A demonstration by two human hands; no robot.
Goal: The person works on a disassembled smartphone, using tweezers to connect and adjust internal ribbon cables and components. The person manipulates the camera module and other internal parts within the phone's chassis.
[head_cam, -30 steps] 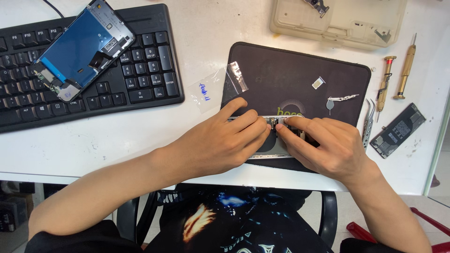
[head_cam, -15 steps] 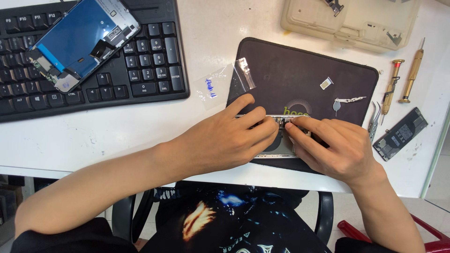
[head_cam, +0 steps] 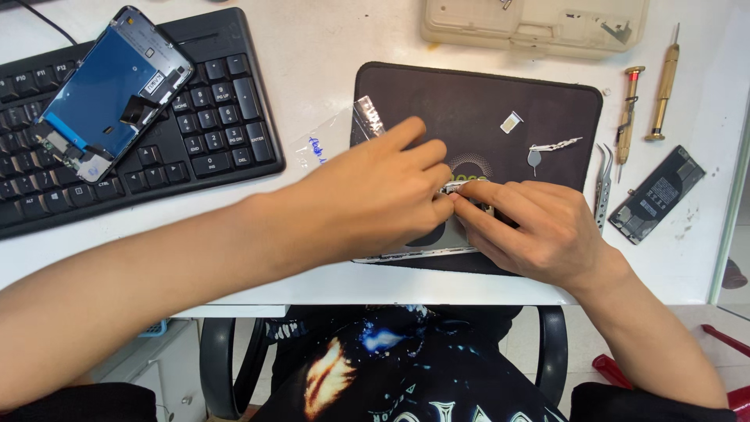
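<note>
Seen from above, two bare hands meet over a flat silver-grey phone body (head_cam: 437, 238) lying on a dark rectangular work mat (head_cam: 469, 101) near the front edge of a white surface (head_cam: 312, 62). The phone body's long axis runs left to right, across the person's front; only its lower edge and a patch between the hands show.

The left hand (head_cam: 367, 195) comes in from the left and covers most of it, fingers (head_cam: 426, 152) curled and pinched at its upper edge. The right hand (head_cam: 539, 227) comes in from the right, thumb and forefinger closed to a narrow pinch at the same spot. The fingertips of both hands nearly touch there. Whether they grip a small part or only press cannot be told; the spot is too small and half hidden. Both hands are equally close to it.

Further back on the mat lie a small white tray piece (head_cam: 511, 121) and a thin metal pin tool (head_cam: 551, 147). Right of the mat lie steel tweezers (head_cam: 603, 184), two brass-handled screwdrivers (head_cam: 629, 105) and a dark phone battery (head_cam: 656, 194). At left, a blue-backed phone screen panel (head_cam: 109, 90) rests on a black keyboard (head_cam: 203, 125).
</note>
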